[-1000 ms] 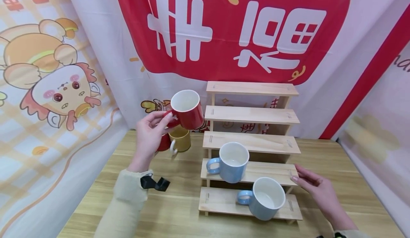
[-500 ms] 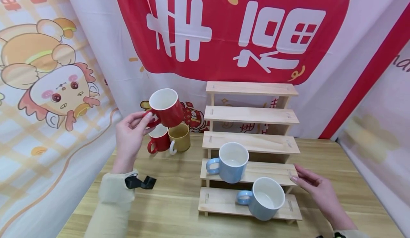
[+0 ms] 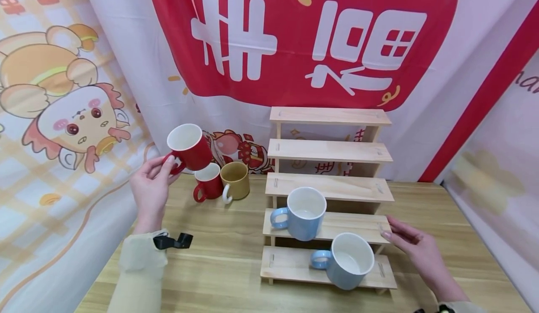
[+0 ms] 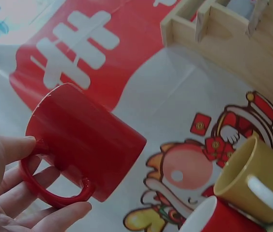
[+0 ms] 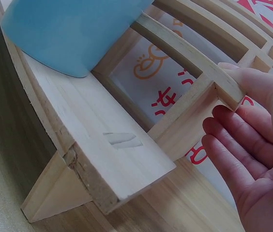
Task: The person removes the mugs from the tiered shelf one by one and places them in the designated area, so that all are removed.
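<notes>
My left hand (image 3: 150, 186) holds a red mug (image 3: 194, 153) by its handle, up in the air at the left. In the left wrist view, thumb and fingers grip the mug's handle (image 4: 54, 197). Below it on the table stand a smaller-looking red mug (image 3: 213, 187) and a mustard-yellow mug (image 3: 237, 183) with a white handle. At the right, my right hand (image 3: 421, 250) pinches the end of the second-lowest board of a stepped wooden shelf (image 3: 328, 150), thumb (image 5: 243, 79) on top and fingers below. Light-blue mugs occupy the bottom board (image 3: 349, 266) and the second board (image 3: 304, 224), handles leftward.
The shelf's upper three boards (image 3: 332, 186) are bare. A wood-grain table (image 3: 219, 257) carries everything, with printed cloth (image 3: 236, 102) hanging behind it and at both sides.
My left hand has carried the red mug leftward, away from the shelf, uncovering the other red mug on the table. My right hand has stayed at the board's end.
</notes>
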A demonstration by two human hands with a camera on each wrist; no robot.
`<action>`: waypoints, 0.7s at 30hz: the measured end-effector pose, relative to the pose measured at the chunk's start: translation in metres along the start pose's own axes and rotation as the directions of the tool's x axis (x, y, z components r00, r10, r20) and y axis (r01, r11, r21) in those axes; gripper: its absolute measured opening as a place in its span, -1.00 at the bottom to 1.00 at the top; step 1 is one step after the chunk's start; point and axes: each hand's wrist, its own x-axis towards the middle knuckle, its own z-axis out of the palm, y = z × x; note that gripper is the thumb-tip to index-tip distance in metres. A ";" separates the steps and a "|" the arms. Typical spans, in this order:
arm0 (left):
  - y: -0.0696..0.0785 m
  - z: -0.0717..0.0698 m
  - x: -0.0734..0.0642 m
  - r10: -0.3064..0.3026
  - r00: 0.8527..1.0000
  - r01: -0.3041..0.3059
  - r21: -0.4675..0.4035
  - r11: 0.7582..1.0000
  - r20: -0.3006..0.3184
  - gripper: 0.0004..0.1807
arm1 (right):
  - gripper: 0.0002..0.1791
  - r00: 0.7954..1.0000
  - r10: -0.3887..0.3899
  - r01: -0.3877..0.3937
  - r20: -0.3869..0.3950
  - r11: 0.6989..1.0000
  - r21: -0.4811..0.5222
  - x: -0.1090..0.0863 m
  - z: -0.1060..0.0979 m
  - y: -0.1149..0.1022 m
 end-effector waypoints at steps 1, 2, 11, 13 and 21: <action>-0.003 -0.003 0.002 -0.008 1.000 0.008 -0.021 1.000 -0.015 -0.53 | -0.35 1.000 -0.002 0.002 0.000 1.000 -0.004 0.000 0.000 0.000; -0.006 -0.006 0.003 -0.015 0.999 0.014 -0.045 0.999 -0.030 -0.54 | -0.35 1.000 -0.004 0.004 0.001 1.000 -0.009 0.000 0.000 0.000; -0.037 -0.030 0.012 -0.030 0.985 0.008 -0.129 0.992 -0.169 -0.62 | -0.39 0.999 -0.037 0.037 -0.003 0.999 0.014 -0.002 0.002 -0.001; -0.044 -0.033 0.013 -0.038 0.983 0.013 -0.136 0.991 -0.181 -0.62 | -0.39 0.999 -0.040 0.040 -0.006 0.999 0.015 -0.002 0.001 -0.002; -0.076 -0.047 0.026 -0.087 0.972 0.062 -0.120 0.991 -0.220 -0.62 | -0.37 1.000 -0.028 0.028 -0.011 1.000 -0.014 -0.001 0.001 -0.003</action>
